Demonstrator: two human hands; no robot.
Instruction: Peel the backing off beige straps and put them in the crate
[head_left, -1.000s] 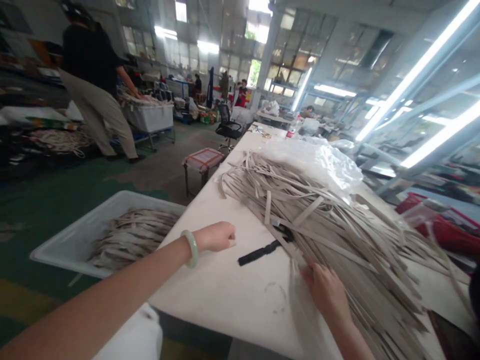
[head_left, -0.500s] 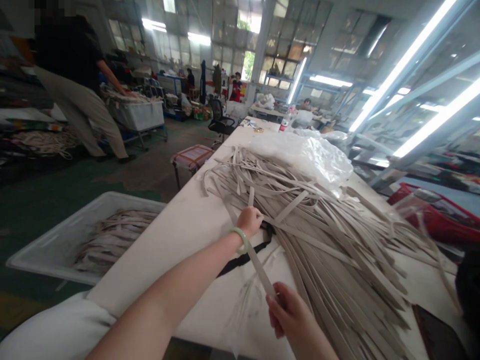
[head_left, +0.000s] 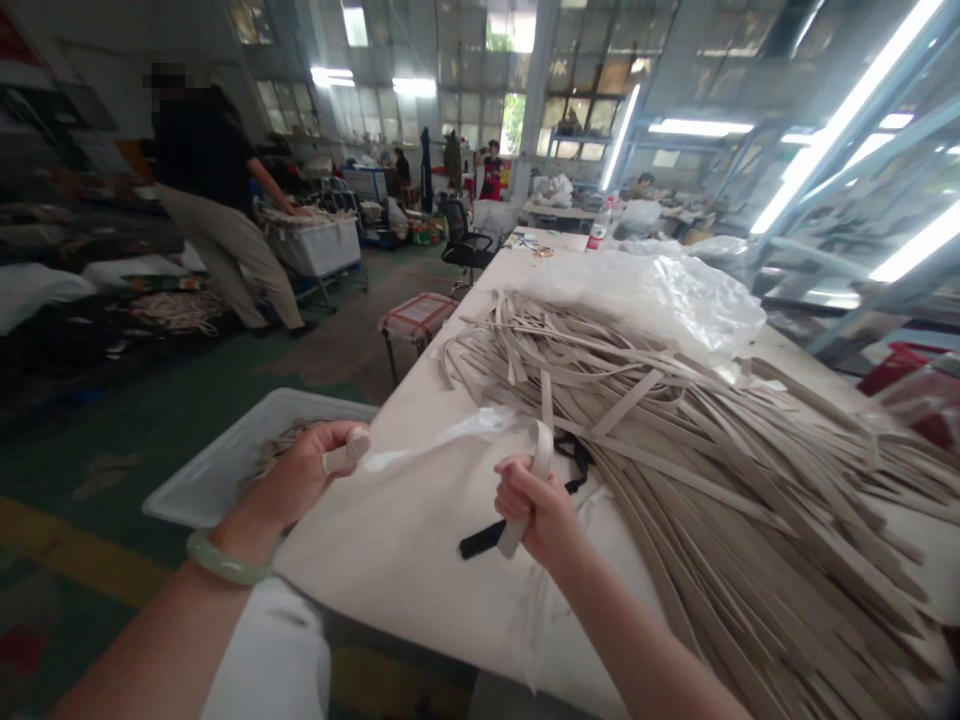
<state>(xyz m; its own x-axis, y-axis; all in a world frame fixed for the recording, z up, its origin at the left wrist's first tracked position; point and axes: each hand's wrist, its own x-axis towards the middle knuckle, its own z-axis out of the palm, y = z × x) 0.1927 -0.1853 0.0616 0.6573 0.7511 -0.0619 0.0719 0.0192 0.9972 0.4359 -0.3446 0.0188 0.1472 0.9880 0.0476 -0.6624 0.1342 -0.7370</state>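
My left hand (head_left: 319, 465), with a pale green bangle on its wrist, is closed on a short end of light strip at the table's left edge. Between my hands a pale, motion-blurred streak crosses the table. My right hand (head_left: 529, 500) is closed round a beige strip (head_left: 541, 445) that loops up over the fist, its lower end hanging below. A black strap (head_left: 481, 540) lies beside and partly behind that hand. The large pile of beige strips (head_left: 675, 470) spreads over the table (head_left: 390, 570) to the right.
A white bin (head_left: 176, 500) with strips stands below the table's left edge. Clear plastic sheeting (head_left: 675, 300) and a bottle (head_left: 598, 228) are on the far part of the table. Beyond are a red-trimmed stool (head_left: 416, 315), a chair and a person (head_left: 210, 170) at a cart.
My left hand has moved left, away from the pile, to the table's edge. My right hand has risen with a strip now looped over it. The view has turned left.
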